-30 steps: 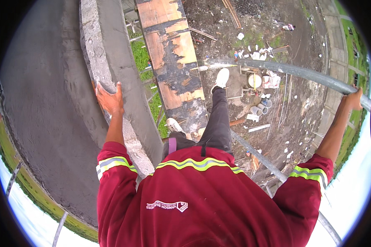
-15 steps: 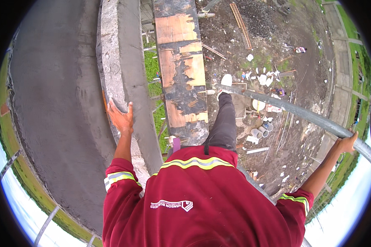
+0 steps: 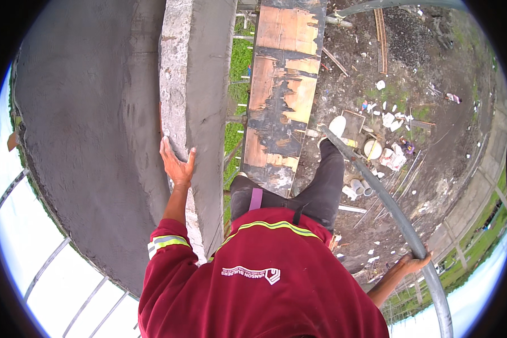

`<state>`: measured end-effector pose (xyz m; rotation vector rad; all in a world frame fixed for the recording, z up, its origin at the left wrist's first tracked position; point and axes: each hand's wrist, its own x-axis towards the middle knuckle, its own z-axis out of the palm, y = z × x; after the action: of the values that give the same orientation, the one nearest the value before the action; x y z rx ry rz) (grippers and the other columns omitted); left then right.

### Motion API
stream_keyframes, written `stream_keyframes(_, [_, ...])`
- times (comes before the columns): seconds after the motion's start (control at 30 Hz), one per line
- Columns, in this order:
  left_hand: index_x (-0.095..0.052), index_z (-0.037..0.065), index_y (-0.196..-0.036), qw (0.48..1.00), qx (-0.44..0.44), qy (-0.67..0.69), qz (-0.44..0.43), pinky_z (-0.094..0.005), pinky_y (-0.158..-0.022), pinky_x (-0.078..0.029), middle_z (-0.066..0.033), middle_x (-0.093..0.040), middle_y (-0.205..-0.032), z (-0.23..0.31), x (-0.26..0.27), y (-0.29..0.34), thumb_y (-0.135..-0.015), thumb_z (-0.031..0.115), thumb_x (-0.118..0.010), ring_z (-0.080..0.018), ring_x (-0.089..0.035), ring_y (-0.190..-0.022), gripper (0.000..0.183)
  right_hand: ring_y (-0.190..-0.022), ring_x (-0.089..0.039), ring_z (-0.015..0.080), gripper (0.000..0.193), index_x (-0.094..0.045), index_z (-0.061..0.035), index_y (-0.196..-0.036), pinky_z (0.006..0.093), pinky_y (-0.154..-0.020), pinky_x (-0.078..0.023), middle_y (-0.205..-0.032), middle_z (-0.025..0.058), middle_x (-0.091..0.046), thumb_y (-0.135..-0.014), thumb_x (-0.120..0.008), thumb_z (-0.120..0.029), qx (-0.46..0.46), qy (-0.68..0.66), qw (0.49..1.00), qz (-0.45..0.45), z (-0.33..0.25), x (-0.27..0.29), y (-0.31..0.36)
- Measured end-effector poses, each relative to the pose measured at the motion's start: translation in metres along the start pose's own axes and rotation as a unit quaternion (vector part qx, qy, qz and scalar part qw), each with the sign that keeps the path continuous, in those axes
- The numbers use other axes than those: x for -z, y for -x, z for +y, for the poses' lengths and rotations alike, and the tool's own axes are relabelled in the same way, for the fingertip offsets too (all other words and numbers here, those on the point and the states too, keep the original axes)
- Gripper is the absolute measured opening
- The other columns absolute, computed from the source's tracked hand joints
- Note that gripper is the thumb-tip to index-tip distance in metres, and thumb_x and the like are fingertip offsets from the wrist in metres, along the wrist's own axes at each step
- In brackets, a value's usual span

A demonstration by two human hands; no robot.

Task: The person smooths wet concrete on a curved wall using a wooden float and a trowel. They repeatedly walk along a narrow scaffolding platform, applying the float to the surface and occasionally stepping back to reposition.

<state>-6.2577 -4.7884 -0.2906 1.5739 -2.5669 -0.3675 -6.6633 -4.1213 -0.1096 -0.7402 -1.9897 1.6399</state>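
My left hand [image 3: 178, 163] rests on the rough top of a narrow concrete wall [image 3: 174, 67], its fingers and thumb apart across the edge. On the other side, my right hand [image 3: 416, 262] is wrapped around a long grey metal pipe [image 3: 386, 200]. One end of this pipe lies close to my white shoe [image 3: 337, 126]; the other runs off past my right arm. Below me, between wall and pipe, is a walkway board [image 3: 284, 84] with peeling dark coating over bare wood. Both my legs show in dark trousers, the left knee bent.
Smooth grey wet-looking plaster or concrete [image 3: 84, 124] spreads left of the wall. Far below on the right, muddy ground holds grey cylinders [image 3: 361, 187], a round pale container [image 3: 372, 149], white sacks [image 3: 392, 158] and loose timber [image 3: 381, 42]. Another pipe [image 3: 400, 5] crosses the top.
My view has turned, shifting the wall and board rightward. My right hand and the pipe appear lower and closer to my body. My left leg has come into sight; my left hand stays on the wall.
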Motion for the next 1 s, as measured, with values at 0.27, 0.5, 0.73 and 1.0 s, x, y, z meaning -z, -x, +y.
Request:
stream_keyframes(0.27, [-0.03,0.001,-0.151,1.0,-0.007,-0.011,-0.013,-0.0513,-0.111,-0.037,-0.0259,-0.039,-0.148,-0.005,-0.004,-0.003,-0.078,0.047,-0.078,-0.0437,-0.04,-0.136,0.099,-0.101,-0.064,0.0321,0.028,-0.064,0.0013,-0.1,0.051,-0.099,-0.048,-0.103,0.017,-0.066,-0.092,-0.061,-0.025,-0.014,0.022,0.999,0.025,-0.013,-0.012,0.015])
stream_keyframes(0.5, [-0.029,0.0,-0.152,0.999,0.002,-0.019,-0.026,-0.0518,-0.11,-0.038,-0.0263,-0.038,-0.148,-0.002,-0.001,-0.004,-0.078,0.047,-0.078,-0.0453,-0.039,-0.136,0.099,-0.102,-0.063,0.0324,0.031,-0.065,0.0051,-0.102,0.0506,-0.1,-0.047,-0.103,0.0181,-0.066,-0.091,-0.061,-0.024,0.013,0.006,0.999,0.033,-0.006,-0.001,0.01])
stream_keyframes(0.73, [-0.028,0.001,-0.153,1.0,0.001,-0.012,-0.019,-0.0524,-0.11,-0.037,-0.0263,-0.037,-0.148,-0.003,-0.002,-0.002,-0.079,0.049,-0.077,-0.0449,-0.039,-0.137,0.1,-0.105,-0.063,0.0319,0.034,-0.066,0.007,-0.101,0.0497,-0.099,-0.049,-0.103,0.0173,-0.067,-0.093,-0.06,-0.026,0.017,0.018,0.999,0.025,-0.003,-0.004,0.007])
stream_keyframes(1.0, [-0.024,0.005,-0.156,0.998,-0.047,-0.036,-0.007,-0.054,-0.112,-0.037,-0.0247,-0.037,-0.151,-0.008,-0.005,-0.002,-0.088,0.053,-0.07,-0.0439,-0.038,-0.139,0.096,-0.098,-0.063,0.026,0.03,-0.061,-0.0007,-0.107,0.043,-0.092,-0.052,-0.098,0.013,-0.066,-0.093,-0.065,-0.027,-0.005,-0.037,0.998,0.047,-0.001,-0.007,0.017])
